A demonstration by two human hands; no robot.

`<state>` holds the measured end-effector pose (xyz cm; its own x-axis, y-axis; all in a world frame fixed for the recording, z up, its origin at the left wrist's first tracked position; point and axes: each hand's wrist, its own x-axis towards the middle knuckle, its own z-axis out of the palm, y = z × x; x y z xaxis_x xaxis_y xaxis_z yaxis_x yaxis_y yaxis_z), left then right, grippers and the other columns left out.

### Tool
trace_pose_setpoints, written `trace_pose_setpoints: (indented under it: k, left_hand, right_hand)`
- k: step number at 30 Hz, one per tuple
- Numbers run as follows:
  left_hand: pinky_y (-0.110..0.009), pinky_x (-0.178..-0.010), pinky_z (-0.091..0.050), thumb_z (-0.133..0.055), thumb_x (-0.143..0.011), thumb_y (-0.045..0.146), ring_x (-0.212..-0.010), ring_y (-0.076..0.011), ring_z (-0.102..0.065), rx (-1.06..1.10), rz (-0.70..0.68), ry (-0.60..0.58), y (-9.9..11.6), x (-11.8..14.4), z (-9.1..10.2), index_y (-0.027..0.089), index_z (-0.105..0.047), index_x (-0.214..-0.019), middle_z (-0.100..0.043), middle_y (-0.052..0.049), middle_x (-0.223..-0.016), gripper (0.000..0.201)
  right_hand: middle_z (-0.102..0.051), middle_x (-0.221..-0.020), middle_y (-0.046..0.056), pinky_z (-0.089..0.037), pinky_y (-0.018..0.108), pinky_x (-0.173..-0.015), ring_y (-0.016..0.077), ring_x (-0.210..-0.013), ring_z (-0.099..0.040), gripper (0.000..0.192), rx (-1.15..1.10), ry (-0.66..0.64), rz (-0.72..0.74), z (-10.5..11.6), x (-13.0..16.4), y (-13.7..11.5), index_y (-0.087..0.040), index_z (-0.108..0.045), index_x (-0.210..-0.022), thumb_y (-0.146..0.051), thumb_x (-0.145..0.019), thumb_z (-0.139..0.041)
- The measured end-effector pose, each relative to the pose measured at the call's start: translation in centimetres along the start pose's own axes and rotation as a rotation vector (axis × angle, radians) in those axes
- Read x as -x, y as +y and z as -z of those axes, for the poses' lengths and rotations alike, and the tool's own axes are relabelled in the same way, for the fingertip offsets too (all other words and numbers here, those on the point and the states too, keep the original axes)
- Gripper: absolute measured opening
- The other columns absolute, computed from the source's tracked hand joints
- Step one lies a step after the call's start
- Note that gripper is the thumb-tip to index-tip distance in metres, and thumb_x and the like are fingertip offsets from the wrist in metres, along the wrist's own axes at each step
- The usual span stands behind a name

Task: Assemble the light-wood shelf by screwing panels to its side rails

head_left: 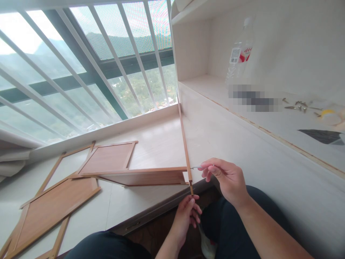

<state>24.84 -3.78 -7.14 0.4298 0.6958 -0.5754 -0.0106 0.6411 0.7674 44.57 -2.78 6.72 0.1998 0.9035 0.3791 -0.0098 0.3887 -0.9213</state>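
Note:
My right hand (225, 176) pinches a thin metal rod (198, 167) that looks like a hex key. The rod's far end meets a small screw at the side of a long wooden strip (185, 147). Below that, my left hand (187, 212) has its thumb and fingers closed around the strip's near end. A brown wooden panel (151, 178) stands on edge, and its right end butts against the strip. Parts of the rod are hidden by my fingers.
Other framed wooden panels (54, 208) lie on the pale ledge (153, 140) at left. On the shelf at right stand a plastic bottle (239, 59), loose screws (299, 106) and a yellow-rimmed roll (330, 117). A barred window (129, 72) is behind. A drawer front (134, 226) lies below the ledge.

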Motion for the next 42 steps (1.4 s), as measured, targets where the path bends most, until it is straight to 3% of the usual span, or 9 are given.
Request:
trace_pose_setpoints:
  k: [19,30,42]
  left_hand:
    - [-0.019,-0.042,-0.033,-0.074,-0.072,0.076,-0.05,-0.0092,-0.058,-0.01,0.008,0.013,0.5,0.3,-0.3,0.015,-0.061,-0.119,-0.068,0.001,-0.074,0.078]
    - [-0.02,-0.04,-0.031,-0.074,-0.068,0.08,-0.047,-0.0113,-0.058,0.002,0.001,0.053,-0.7,-1.0,0.4,0.017,-0.058,-0.127,-0.069,0.002,-0.073,0.088]
    - [-0.019,-0.04,-0.032,-0.074,-0.074,0.075,-0.048,-0.0106,-0.058,0.02,-0.019,0.051,-0.6,-0.7,0.6,0.018,-0.056,-0.129,-0.068,0.002,-0.074,0.081]
  right_hand:
    - [-0.083,-0.092,0.008,-0.06,0.023,-0.057,0.0144,-0.068,-0.072,0.02,-0.11,0.031,-0.038,-0.4,-0.3,0.1,-0.024,-0.086,-0.102,-0.034,-0.103,-0.07]
    - [-0.084,-0.095,0.007,-0.059,0.023,-0.057,0.0136,-0.068,-0.071,0.02,-0.105,0.024,-0.043,-0.4,-0.3,0.1,-0.025,-0.087,-0.103,-0.036,-0.104,-0.07]
    - [-0.084,-0.096,0.009,-0.059,0.025,-0.058,0.0149,-0.069,-0.071,0.022,-0.115,0.014,-0.06,-0.3,-0.2,0.4,-0.023,-0.086,-0.102,-0.037,-0.104,-0.069]
